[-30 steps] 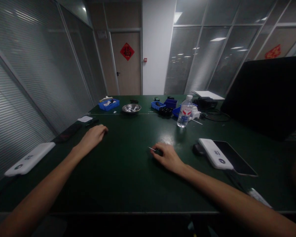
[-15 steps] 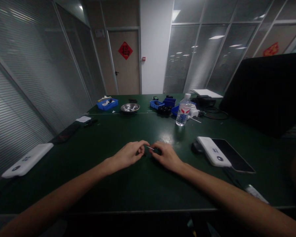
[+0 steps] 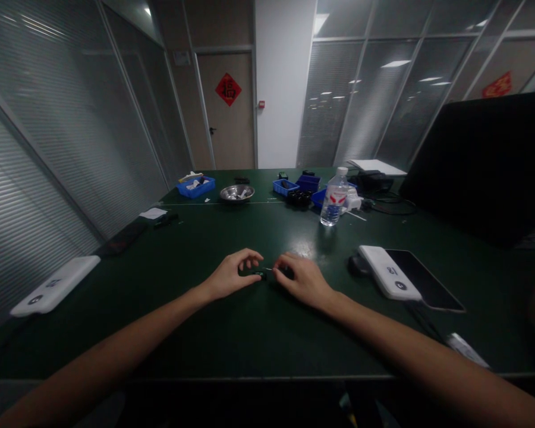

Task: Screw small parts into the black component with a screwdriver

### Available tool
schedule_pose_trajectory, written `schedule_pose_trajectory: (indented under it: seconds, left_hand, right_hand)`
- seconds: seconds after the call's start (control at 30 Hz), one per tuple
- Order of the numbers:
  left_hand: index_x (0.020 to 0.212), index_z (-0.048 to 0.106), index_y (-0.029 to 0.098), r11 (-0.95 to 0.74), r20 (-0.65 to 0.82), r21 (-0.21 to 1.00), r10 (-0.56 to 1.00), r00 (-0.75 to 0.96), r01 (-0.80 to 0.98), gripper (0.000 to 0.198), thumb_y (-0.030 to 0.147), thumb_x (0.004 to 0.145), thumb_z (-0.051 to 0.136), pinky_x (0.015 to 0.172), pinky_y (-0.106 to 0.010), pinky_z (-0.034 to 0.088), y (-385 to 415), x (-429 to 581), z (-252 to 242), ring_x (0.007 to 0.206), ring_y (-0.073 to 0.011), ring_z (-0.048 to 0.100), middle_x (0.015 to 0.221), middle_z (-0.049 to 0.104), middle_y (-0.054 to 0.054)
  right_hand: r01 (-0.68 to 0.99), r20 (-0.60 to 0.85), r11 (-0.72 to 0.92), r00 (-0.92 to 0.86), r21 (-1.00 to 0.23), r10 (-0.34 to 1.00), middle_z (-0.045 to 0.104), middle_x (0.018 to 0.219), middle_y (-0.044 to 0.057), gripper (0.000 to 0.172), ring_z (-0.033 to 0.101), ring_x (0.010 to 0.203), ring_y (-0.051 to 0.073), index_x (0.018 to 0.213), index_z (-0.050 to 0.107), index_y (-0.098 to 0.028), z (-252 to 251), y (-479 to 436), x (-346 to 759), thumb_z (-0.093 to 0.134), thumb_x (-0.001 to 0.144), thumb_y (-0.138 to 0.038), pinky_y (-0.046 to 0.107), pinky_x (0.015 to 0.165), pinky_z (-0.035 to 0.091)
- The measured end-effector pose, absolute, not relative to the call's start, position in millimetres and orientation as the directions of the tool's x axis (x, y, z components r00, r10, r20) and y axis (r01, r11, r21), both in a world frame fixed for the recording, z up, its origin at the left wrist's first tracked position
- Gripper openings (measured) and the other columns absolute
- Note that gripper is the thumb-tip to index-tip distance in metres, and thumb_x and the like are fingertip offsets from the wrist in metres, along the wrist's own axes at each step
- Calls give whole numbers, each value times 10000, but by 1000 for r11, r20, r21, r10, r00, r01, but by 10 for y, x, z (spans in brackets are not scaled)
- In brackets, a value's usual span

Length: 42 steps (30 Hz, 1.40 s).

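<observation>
Both my hands rest close together on the dark green table (image 3: 232, 333), a little beyond its middle. My left hand (image 3: 234, 275) pinches a small dark part (image 3: 259, 274) between thumb and fingers, the part lying on the table top. My right hand (image 3: 303, 279) is curled with its fingertips pinched on a thin pale pin-like tool (image 3: 271, 269) whose tip points at the small dark part. The two hands nearly touch at the part.
A white device (image 3: 53, 286) lies at the left edge, another white device (image 3: 389, 273) on a dark tablet (image 3: 423, 279) to the right. Farther back stand a water bottle (image 3: 334, 198), a metal bowl (image 3: 236, 192) and blue bins (image 3: 196, 186). A large black monitor (image 3: 485, 166) fills the right.
My left hand came from the far left of the table to the middle and closed on the small dark part beside my right hand, which stayed almost still.
</observation>
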<state>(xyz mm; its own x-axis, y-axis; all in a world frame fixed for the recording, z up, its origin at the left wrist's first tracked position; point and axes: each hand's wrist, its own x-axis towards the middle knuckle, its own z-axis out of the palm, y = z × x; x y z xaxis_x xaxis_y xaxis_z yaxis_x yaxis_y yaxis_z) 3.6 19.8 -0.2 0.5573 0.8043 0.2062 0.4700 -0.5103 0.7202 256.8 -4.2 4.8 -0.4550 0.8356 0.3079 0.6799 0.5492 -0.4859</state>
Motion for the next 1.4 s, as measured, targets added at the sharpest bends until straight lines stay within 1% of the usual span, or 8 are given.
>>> schedule_pose_trajectory:
  seconds: [0.1, 0.2, 0.47, 0.67, 0.83, 1.17, 1.3, 1.4]
  left_hand:
    - [1092, 694, 238, -587, 236, 635, 767, 597, 503, 276, 396, 868, 728, 896, -377, 453, 195, 41, -18, 1065, -242, 570, 1135, 645, -64]
    - [1013, 717, 231, -610, 241, 607, 752, 614, 509, 185, 381, 909, 685, 945, -390, 438, 190, 47, -17, 1092, -241, 561, 1123, 657, -59]
    - [1044, 722, 236, -594, 238, 616, 767, 596, 518, 206, 388, 915, 673, 928, -382, 453, 192, 57, -22, 1058, -238, 579, 1106, 672, -64]
    - [1045, 724, 240, -606, 256, 613, 759, 599, 506, 189, 367, 912, 679, 935, -382, 452, 193, 67, -32, 1048, -234, 587, 1085, 683, -56]
    - [1036, 727, 234, -613, 256, 606, 753, 606, 507, 201, 384, 913, 675, 938, -390, 454, 187, 73, -15, 1037, -238, 589, 1081, 691, -64]
    - [1097, 716, 243, -594, 223, 634, 754, 618, 495, 234, 399, 940, 639, 943, -378, 454, 167, 69, 20, 1069, -234, 588, 1110, 679, -58]
    - [1121, 714, 249, -591, 221, 648, 749, 625, 479, 237, 391, 954, 623, 948, -368, 457, 158, 64, 32, 1070, -227, 593, 1119, 678, -55]
    - [1158, 705, 259, -587, 214, 658, 746, 631, 471, 242, 374, 970, 605, 946, -362, 461, 152, 57, 33, 1066, -217, 602, 1138, 678, -47]
  right_hand:
    - [693, 296, 543, -455, -475, 840, 665, 895, 17, 125, 584, 738, 147, 971, 674, -213, 50, -39, 2568, 597, 945, -308, 266, 653, 396]
    - [698, 294, 540, -453, -470, 842, 669, 887, 17, 116, 586, 739, 149, 957, 672, -215, 44, -36, 2563, 608, 935, -309, 265, 642, 388]
    - [702, 294, 539, -452, -465, 842, 670, 885, 12, 102, 586, 731, 144, 949, 673, -216, 26, -27, 2572, 615, 925, -297, 262, 634, 381]
    - [700, 289, 544, -461, -463, 839, 671, 897, 18, 112, 585, 733, 147, 966, 675, -217, 31, -32, 2572, 611, 927, -300, 263, 641, 390]
    - [694, 285, 547, -467, -469, 837, 674, 904, 17, 117, 590, 733, 146, 977, 682, -221, 43, -30, 2569, 616, 923, -300, 263, 647, 397]
    - [619, 333, 581, -479, -528, 812, 660, 908, 19, 104, 590, 761, 151, 986, 675, -214, 14, -22, 2584, 599, 941, -270, 262, 659, 422]
    - [600, 326, 577, -482, -554, 814, 657, 911, 25, 110, 596, 780, 157, 984, 676, -207, 35, -27, 2584, 587, 948, -261, 269, 674, 435]
    - [601, 319, 586, -498, -543, 806, 655, 921, 29, 118, 594, 777, 156, 993, 675, -205, 87, -51, 2580, 579, 953, -260, 273, 679, 440]
